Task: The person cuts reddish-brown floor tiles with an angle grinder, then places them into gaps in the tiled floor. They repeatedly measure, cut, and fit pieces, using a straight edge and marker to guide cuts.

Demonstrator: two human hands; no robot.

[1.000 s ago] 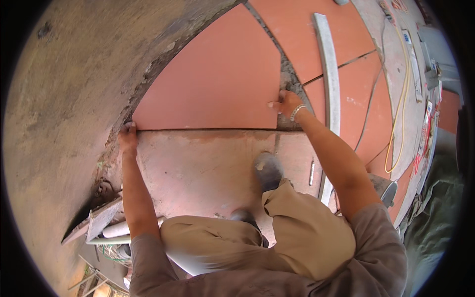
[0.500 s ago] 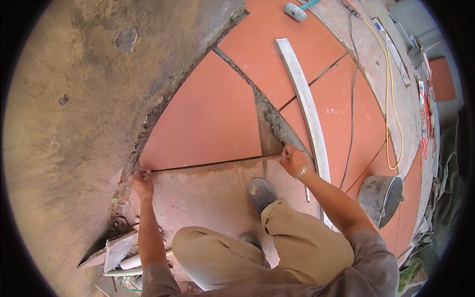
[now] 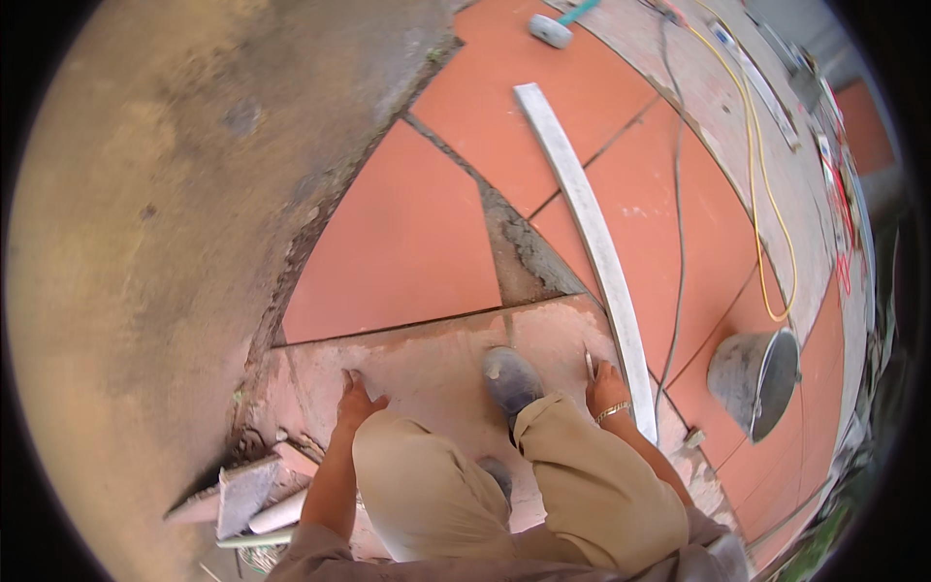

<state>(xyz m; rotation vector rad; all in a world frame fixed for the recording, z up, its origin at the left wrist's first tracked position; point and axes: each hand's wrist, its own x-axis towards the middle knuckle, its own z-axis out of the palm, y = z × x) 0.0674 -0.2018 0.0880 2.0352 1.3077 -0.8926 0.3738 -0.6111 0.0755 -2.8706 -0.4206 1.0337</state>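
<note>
My left hand (image 3: 357,393) is open, fingers apart, low over the dusty pink floor strip (image 3: 436,344) just below a red tile (image 3: 378,242). That tile lies beside the rough wall edge, with a wedge of exposed mortar (image 3: 524,252) at its right. My right hand (image 3: 603,383) is closed on a thin white pen-like stick (image 3: 590,363) beside the long pale metal bar (image 3: 582,204). My dusty grey shoe (image 3: 512,380) is between my hands.
A stained concrete surface (image 3: 145,272) fills the left. At right stand a metal bucket (image 3: 737,373), cables (image 3: 752,175) and more red tiles (image 3: 630,145). A mallet (image 3: 551,31) lies at the top; broken slabs (image 3: 247,490) and a white pipe sit at lower left.
Both hands have left the red tile's near edge and moved back toward my knees. My right hand has reached the thin stick. The view has shifted, showing the mallet and whole bucket.
</note>
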